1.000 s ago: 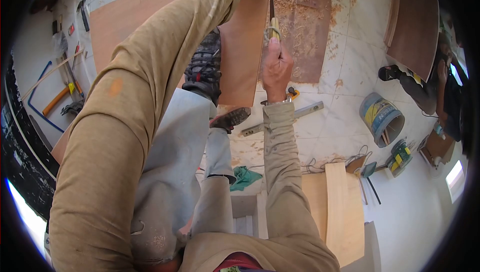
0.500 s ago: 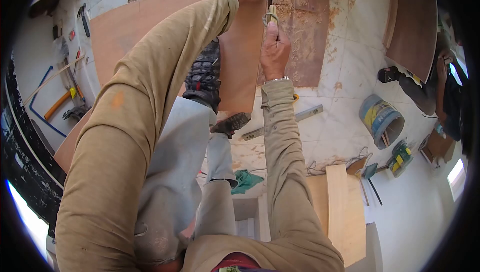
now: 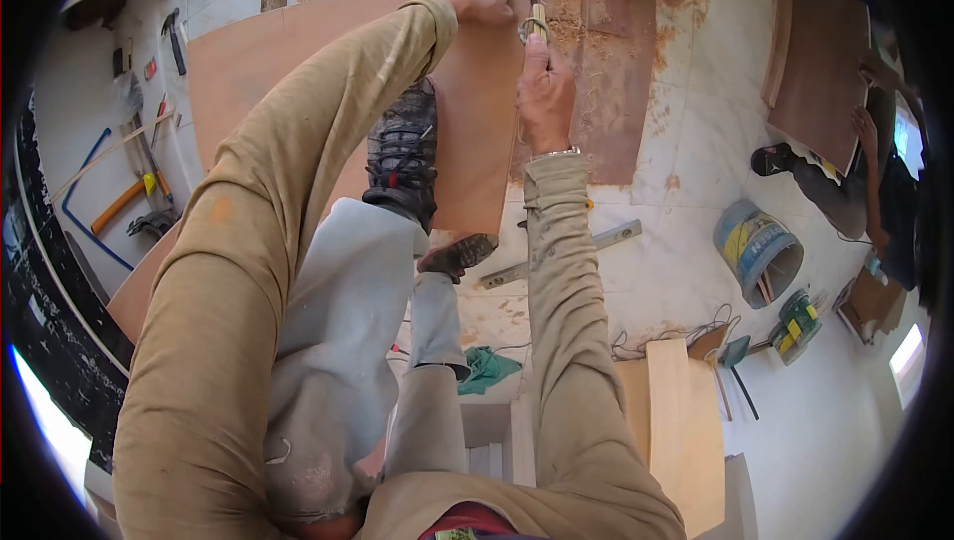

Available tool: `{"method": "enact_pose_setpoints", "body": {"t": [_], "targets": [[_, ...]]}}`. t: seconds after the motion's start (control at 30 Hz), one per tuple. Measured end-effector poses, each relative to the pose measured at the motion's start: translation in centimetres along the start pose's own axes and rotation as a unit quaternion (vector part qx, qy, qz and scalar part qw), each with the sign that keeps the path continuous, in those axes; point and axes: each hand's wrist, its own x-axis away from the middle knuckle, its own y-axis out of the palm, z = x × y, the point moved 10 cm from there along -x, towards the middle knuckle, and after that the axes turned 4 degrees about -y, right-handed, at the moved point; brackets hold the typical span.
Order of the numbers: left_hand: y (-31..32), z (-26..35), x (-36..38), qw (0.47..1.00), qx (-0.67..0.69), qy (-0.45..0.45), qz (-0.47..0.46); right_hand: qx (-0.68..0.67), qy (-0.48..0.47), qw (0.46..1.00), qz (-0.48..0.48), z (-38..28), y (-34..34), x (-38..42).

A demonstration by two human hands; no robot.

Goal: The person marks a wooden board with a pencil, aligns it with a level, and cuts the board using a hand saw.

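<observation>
My left hand (image 3: 483, 2) is closed at the far right corner of a reddish-brown wood panel (image 3: 472, 128), its fingers curled at the panel's edge. My right hand (image 3: 546, 98) is wrapped around the wooden handle of a hand saw (image 3: 537, 19), which has cord tied about it. The saw's thin blade points away from me and is seen nearly edge-on, along the panel's right edge. My dark shoe (image 3: 402, 148) rests on the panel, which extends left under my left arm. Where the blade meets the wood is hard to make out.
Sawdust covers boards (image 3: 611, 103) beyond the panel. A spirit level (image 3: 616, 234) and a blue bucket (image 3: 757, 252) are on the right. A hammer (image 3: 174, 40) and other tools lie left. At far right a person (image 3: 874, 172) sits by another panel (image 3: 820, 73).
My right hand and the saw have moved slightly away from me along the panel's edge. My left hand has shifted a little closer to me. The view has tilted slightly.
</observation>
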Motion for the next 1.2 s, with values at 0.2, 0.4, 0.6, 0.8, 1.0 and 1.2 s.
{"method": "enact_pose_setpoints", "body": {"t": [0.2, 0.4, 0.6, 0.8, 1.0, 1.2], "targets": [[-1.4, 2.4, 5.2, 0.987, -0.117, -0.064, -0.088, 0.011, 0.018, 1.000, -0.015, -0.2, -1.6, 6.1], [-0.9, 2.2, 4.1, 0.975, -0.133, -0.116, -0.138, 0.031, 0.035, 0.999, -0.006, -0.9, -4.4, 13.1], [-1.0, 2.7, 5.4, 0.966, -0.169, -0.150, -0.126, 0.045, -0.049, 0.997, 0.038, -0.8, 0.2, -0.3], [-1.2, 1.9, 3.9, 0.976, -0.115, -0.157, -0.101, -0.010, 0.003, 0.998, 0.061, -1.7, -4.8, 14.0], [-1.3, 2.5, 4.5, 0.969, -0.137, -0.163, -0.128, 0.044, -0.026, 0.998, 0.029, -0.1, -0.3, 0.1], [-0.5, 2.0, 4.5, 0.966, -0.145, -0.172, -0.129, 0.022, 0.047, 0.999, 0.004, 0.0, -3.3, 10.8]]}}
